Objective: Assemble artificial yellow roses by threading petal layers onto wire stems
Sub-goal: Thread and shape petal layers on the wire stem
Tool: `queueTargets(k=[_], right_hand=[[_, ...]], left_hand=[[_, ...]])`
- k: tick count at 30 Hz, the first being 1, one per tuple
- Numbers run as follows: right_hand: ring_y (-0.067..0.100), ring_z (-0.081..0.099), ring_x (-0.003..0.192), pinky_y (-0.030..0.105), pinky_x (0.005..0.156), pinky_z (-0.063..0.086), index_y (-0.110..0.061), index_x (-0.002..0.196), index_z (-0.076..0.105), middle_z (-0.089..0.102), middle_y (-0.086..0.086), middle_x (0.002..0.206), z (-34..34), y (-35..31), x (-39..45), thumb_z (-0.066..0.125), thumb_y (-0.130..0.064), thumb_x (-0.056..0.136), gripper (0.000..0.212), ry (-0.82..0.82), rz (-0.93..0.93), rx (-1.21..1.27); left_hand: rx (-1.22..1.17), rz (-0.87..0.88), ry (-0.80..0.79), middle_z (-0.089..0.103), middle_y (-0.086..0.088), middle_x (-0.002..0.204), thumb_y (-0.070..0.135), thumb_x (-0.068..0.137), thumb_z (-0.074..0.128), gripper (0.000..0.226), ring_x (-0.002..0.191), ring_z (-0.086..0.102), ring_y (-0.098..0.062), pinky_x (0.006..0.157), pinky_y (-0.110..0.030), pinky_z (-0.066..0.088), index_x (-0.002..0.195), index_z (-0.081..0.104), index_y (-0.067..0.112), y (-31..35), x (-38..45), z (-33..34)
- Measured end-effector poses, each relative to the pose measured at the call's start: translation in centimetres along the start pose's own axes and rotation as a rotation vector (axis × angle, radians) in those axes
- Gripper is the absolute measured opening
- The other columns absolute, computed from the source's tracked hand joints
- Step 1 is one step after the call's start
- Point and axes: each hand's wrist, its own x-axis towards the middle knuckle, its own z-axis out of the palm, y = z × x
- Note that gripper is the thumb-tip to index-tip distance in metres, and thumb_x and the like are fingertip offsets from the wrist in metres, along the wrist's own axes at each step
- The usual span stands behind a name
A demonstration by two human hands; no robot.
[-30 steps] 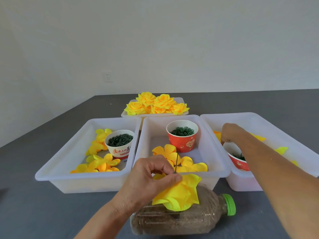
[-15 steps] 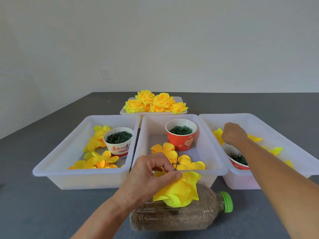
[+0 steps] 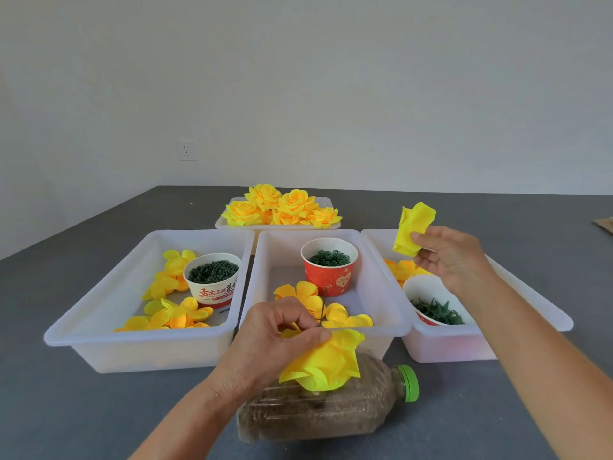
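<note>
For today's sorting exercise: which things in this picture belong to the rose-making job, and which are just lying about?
Belong to the job:
left hand holding the part-built rose on its wire stem
right hand holding a petal layer
loose petals in the trays
finished roses

Lying about:
wall socket
brown scrap at the table's right edge

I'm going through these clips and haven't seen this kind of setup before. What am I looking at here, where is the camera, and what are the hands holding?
One camera, worn on a person's head, looks down at bare hands; no robot. The left hand pinches a wire stem with a yellow petal layer on it, above a lying plastic bottle. The right hand holds up a loose yellow petal piece. Three white bins on the grey table hold petals and paper cups of green parts. Finished yellow roses fill a tray behind.
</note>
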Motion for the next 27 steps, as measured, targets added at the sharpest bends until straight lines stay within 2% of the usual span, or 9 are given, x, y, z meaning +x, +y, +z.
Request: queueTargets(k=[3, 8, 13, 14, 16, 20, 23, 25, 27], right_hand=[[0.010, 0.066, 0.055, 0.020, 0.050, 0.052, -0.012, 0.087, 0.063, 0.070, -0.001, 0.065, 1.5, -0.3, -3.0, 0.066, -0.005, 0.081, 0.010, -0.123, 0.070, 0.043], [0.010, 0.064, 0.056, 0.022, 0.055, 0.052, -0.009, 0.088, 0.064, 0.070, 0.000, 0.067, 3.8, -0.7, -6.7, 0.061, -0.009, 0.079, 0.009, -0.372, 0.109, 0.082], [0.011, 0.067, 0.061, 0.022, 0.055, 0.054, -0.010, 0.088, 0.067, 0.071, 0.002, 0.070, 5.0, -0.5, -8.5, 0.058, -0.007, 0.082, 0.011, -0.510, 0.107, 0.058], [0.011, 0.067, 0.061, 0.022, 0.054, 0.054, -0.011, 0.088, 0.067, 0.071, 0.002, 0.070, 5.3, -0.5, -8.6, 0.057, -0.005, 0.083, 0.012, -0.523, 0.104, 0.052], [0.011, 0.067, 0.059, 0.022, 0.051, 0.053, -0.012, 0.086, 0.065, 0.071, 0.000, 0.069, 5.7, -0.4, -8.7, 0.055, -0.002, 0.086, 0.015, -0.534, 0.094, 0.058], [0.013, 0.067, 0.062, 0.025, 0.054, 0.054, -0.013, 0.088, 0.062, 0.071, 0.001, 0.071, 6.4, -0.3, -8.5, 0.057, -0.003, 0.085, 0.012, -0.565, 0.034, 0.022], [0.016, 0.067, 0.066, 0.031, 0.061, 0.058, -0.012, 0.084, 0.062, 0.071, 0.003, 0.075, 6.8, -0.4, -8.3, 0.064, -0.010, 0.073, 0.012, -0.613, 0.007, 0.026], [0.016, 0.068, 0.066, 0.032, 0.062, 0.057, -0.013, 0.081, 0.061, 0.071, 0.002, 0.074, 6.8, -0.3, -8.2, 0.065, -0.012, 0.066, 0.015, -0.630, 0.000, 0.043], [0.016, 0.068, 0.067, 0.034, 0.064, 0.057, -0.013, 0.081, 0.061, 0.071, 0.002, 0.073, 6.8, -0.3, -8.0, 0.065, -0.012, 0.065, 0.016, -0.635, -0.007, 0.047]], left_hand=[[-0.023, -0.016, 0.005, 0.062, 0.009, 0.066, 0.030, 0.068, 0.075, 0.013, 0.067, 0.055, -0.009, 0.066, -0.031, 0.046, 0.060, 0.068, 0.022, 0.1, -0.1, 0.0], [0.000, -0.020, -0.003, 0.067, 0.002, 0.069, 0.029, 0.071, 0.075, 0.012, 0.071, 0.060, -0.016, 0.071, -0.038, 0.050, 0.065, 0.071, 0.019, 0.2, 0.0, -0.1], [-0.062, -0.055, 0.010, 0.070, -0.009, 0.077, 0.050, 0.071, 0.070, 0.032, 0.072, 0.063, -0.025, 0.068, -0.034, 0.049, 0.076, 0.075, 0.019, 0.3, 0.0, -0.4], [-0.083, -0.065, 0.023, 0.070, -0.011, 0.078, 0.055, 0.071, 0.067, 0.038, 0.071, 0.063, -0.021, 0.067, -0.030, 0.048, 0.077, 0.075, 0.019, 0.4, 0.1, -0.5], [-0.108, -0.076, 0.110, 0.073, -0.003, 0.077, 0.060, 0.073, 0.060, 0.042, 0.074, 0.067, -0.009, 0.067, -0.018, 0.050, 0.075, 0.076, 0.021, 1.1, 0.5, -0.8], [-0.222, -0.113, 0.301, 0.073, 0.005, 0.072, 0.054, 0.073, 0.057, 0.034, 0.070, 0.066, -0.002, 0.062, -0.012, 0.050, 0.072, 0.073, 0.023, 3.3, 2.8, -1.2], [-0.248, -0.235, 0.266, 0.070, 0.007, 0.064, 0.041, 0.081, 0.064, 0.026, 0.061, 0.062, -0.001, 0.061, -0.017, 0.049, 0.072, 0.072, 0.017, 4.4, 4.7, -1.2], [-0.321, -0.358, 0.198, 0.069, 0.005, 0.064, 0.036, 0.082, 0.066, 0.023, 0.065, 0.062, -0.009, 0.068, -0.024, 0.051, 0.071, 0.070, 0.017, 4.8, 5.5, -1.0], [-0.402, -0.437, 0.131, 0.069, -0.002, 0.074, 0.032, 0.082, 0.067, 0.018, 0.075, 0.063, -0.017, 0.078, -0.033, 0.051, 0.075, 0.068, 0.015, 4.8, 5.9, -0.7]])
